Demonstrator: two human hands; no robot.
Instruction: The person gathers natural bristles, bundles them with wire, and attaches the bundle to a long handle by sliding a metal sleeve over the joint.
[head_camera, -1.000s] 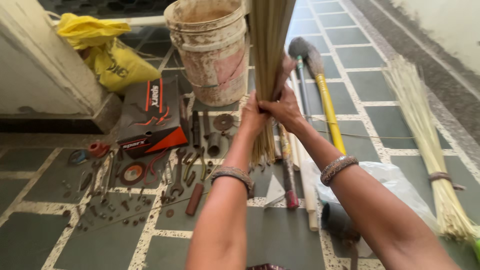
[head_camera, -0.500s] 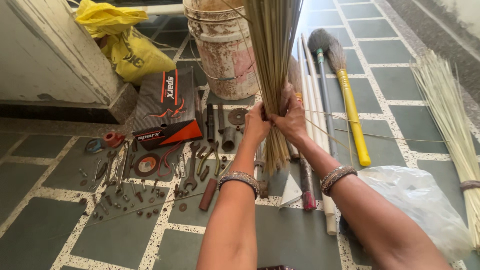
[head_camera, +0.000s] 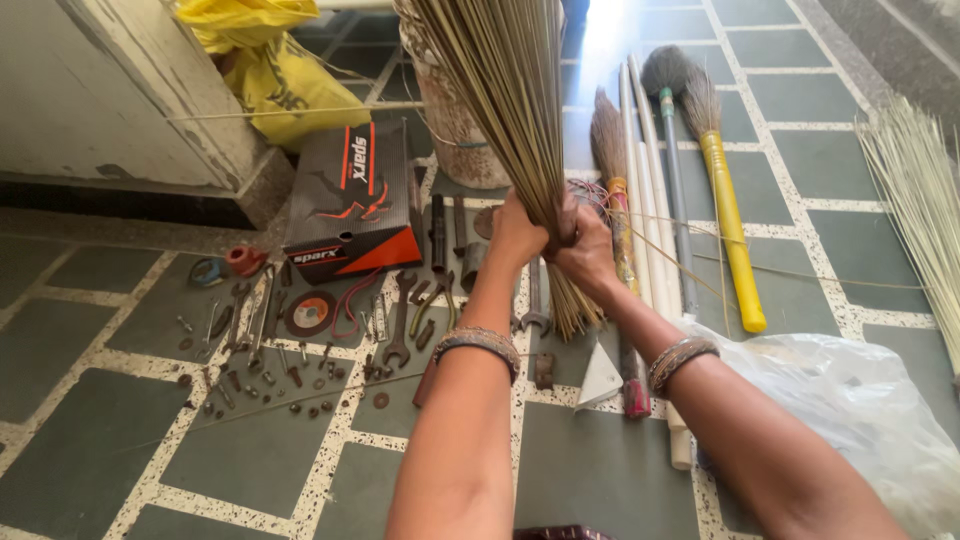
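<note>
Straw-coloured broom sticks (head_camera: 505, 90) stand bunched upright above the tiled floor (head_camera: 590, 470), left hand (head_camera: 517, 235) and right hand (head_camera: 585, 250) both clamped round the bundle's lower part, apparently gathering it, so binding likely needs firm squeezing.

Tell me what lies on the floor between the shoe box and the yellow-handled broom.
Head view: rusty tools, the held stick bundle, a small broom and pale poles.

**Packages on the tiled floor**

A black-and-orange cardboard shoebox (head_camera: 352, 200) lies left of the bucket. Behind it sits a crumpled yellow plastic bag (head_camera: 275, 70) (printed in dark lettering). A clear plastic bag (head_camera: 860, 420) lies at lower right.
</note>
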